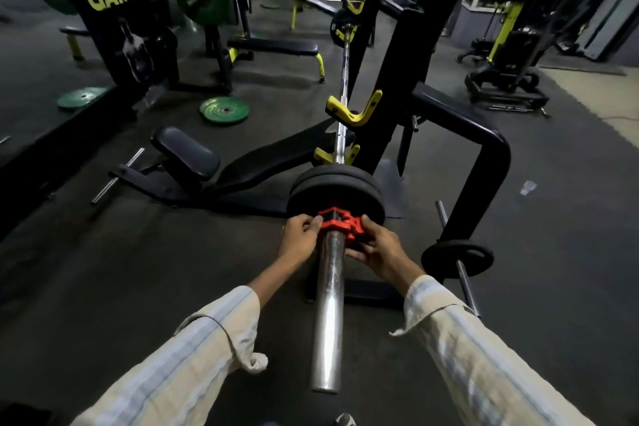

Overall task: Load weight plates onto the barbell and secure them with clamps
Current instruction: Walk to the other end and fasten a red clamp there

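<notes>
we have the red clamp (337, 223) on the barbell (328, 304) sleeve, just against the black plates (333, 188). left hand (299, 233) and right hand (375, 251) both grip it; stiff, light plastic, best squeezed at its lever.

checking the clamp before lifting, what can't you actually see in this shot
Head view:
- Whether the red plastic clamp is latched: the left hand and right hand cover its sides.
- How many black round weight plates sit there: seen edge-on, dim.
- Far end of the chrome steel barbell: too small and dark.
</notes>
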